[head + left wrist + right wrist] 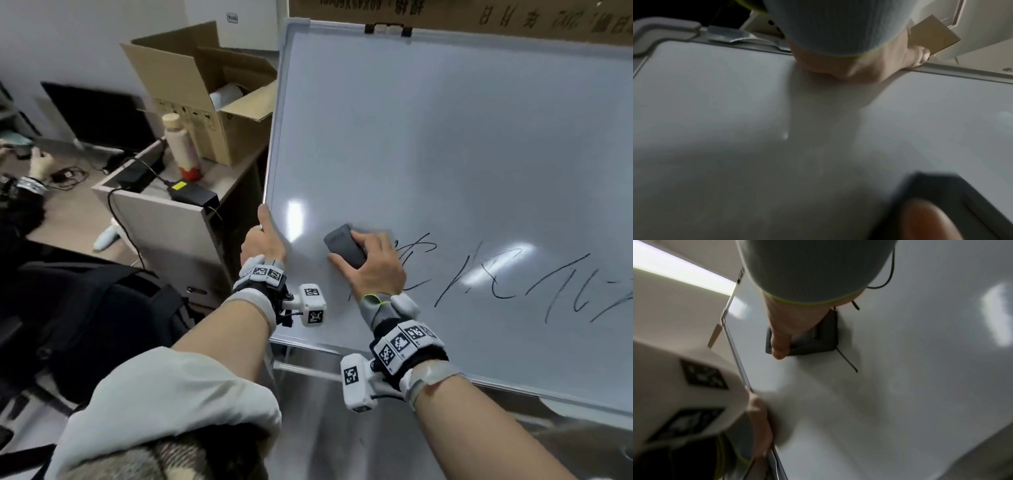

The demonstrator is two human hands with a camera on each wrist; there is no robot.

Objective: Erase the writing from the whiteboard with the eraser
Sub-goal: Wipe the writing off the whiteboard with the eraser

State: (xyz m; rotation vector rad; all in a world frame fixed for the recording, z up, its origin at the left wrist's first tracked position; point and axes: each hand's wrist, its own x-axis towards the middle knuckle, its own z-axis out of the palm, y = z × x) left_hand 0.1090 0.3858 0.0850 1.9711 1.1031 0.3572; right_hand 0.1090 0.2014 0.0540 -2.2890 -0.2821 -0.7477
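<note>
A large whiteboard (428, 137) stands tilted in front of me, with black marker writing (507, 281) across its lower right part. My right hand (368, 263) grips a dark grey eraser (344, 245) and presses it flat on the board at the left end of the writing. In the right wrist view the eraser (818, 340) lies under my thumb, with a black stroke (847, 361) beside it. My left hand (262, 240) grips the board's left edge, thumb on the front face. In the left wrist view that hand (859, 65) wraps the frame (962, 71).
Left of the board stands a grey cabinet (178, 226) with an open cardboard box (205, 96), a bottle (181, 150) and a black power adapter (193, 195). A black bag (85, 308) lies at lower left. Another person's hand (37, 164) shows at far left.
</note>
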